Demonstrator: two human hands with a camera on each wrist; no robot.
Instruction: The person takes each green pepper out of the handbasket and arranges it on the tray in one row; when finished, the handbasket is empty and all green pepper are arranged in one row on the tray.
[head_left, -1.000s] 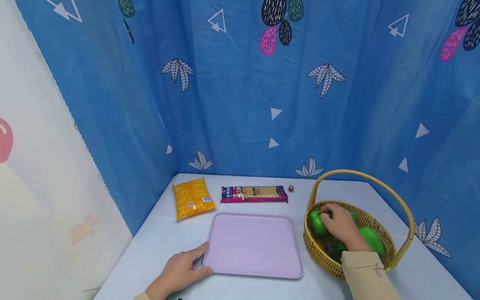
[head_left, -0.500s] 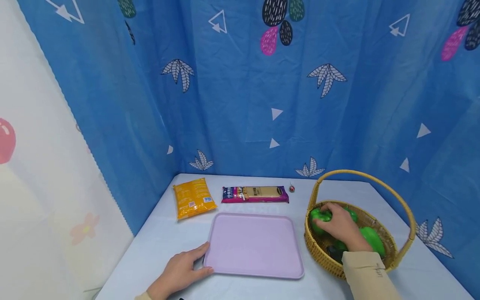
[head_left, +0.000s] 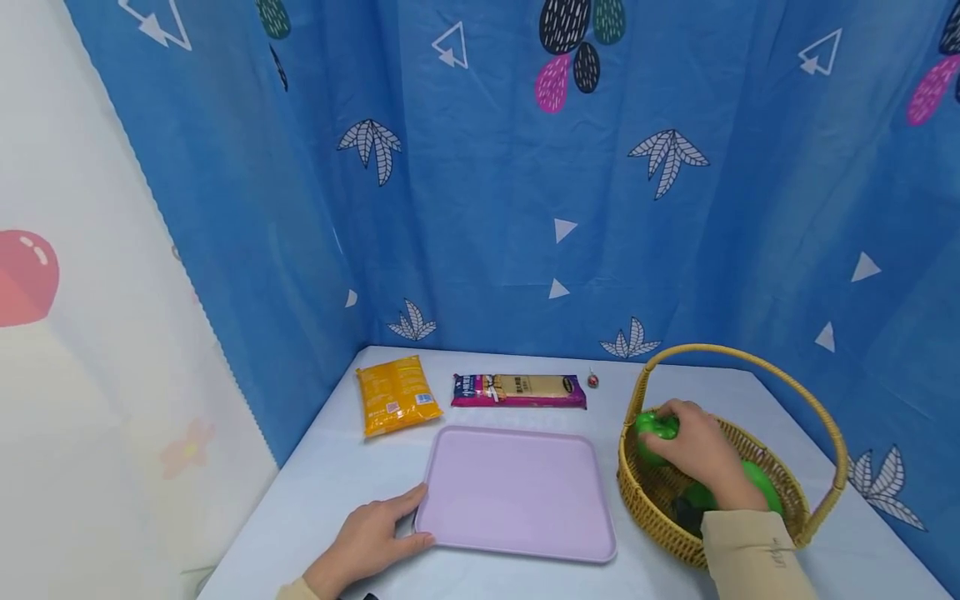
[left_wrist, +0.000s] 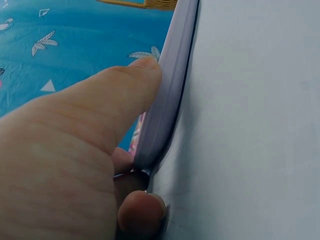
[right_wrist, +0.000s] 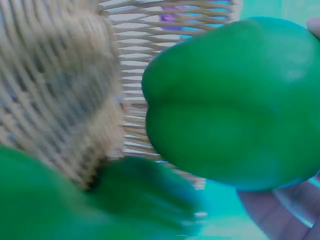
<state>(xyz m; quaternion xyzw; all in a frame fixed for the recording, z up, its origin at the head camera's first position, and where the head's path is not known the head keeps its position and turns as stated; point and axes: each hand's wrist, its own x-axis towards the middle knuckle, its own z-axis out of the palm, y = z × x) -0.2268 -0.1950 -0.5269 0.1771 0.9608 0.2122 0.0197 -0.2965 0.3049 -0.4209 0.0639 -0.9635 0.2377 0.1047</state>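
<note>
My right hand (head_left: 697, 450) is inside the wicker basket (head_left: 660, 529), its fingers and thumb gripping a green bell pepper (head_left: 657, 427). In the right wrist view this bell pepper (right_wrist: 230, 105) fills the right side, with fingertips at its edge. Another green, pepper-like thing (head_left: 762, 485) lies in the basket beside the wrist, partly hidden by the forearm. On the left, my left hand (head_left: 367, 537) rests with thumb and extended forefinger against the left edge of the lilac tray (head_left: 521, 492). Up close, the thumb touches the outer side of the tray rim (left_wrist: 167, 95).
An orange packet (head_left: 397, 396) lies at the back left of the white table. Beside it lies a long purple-and-tan packet (head_left: 517, 391), with a tiny red object (head_left: 593, 380) to its right. The basket's tall handle (head_left: 795, 392) arches over the right side. Blue curtains hang behind.
My right hand has firmed its grip on the bell pepper and raised it slightly within the basket. The head view has shifted a little. My left hand stays at the tray.
</note>
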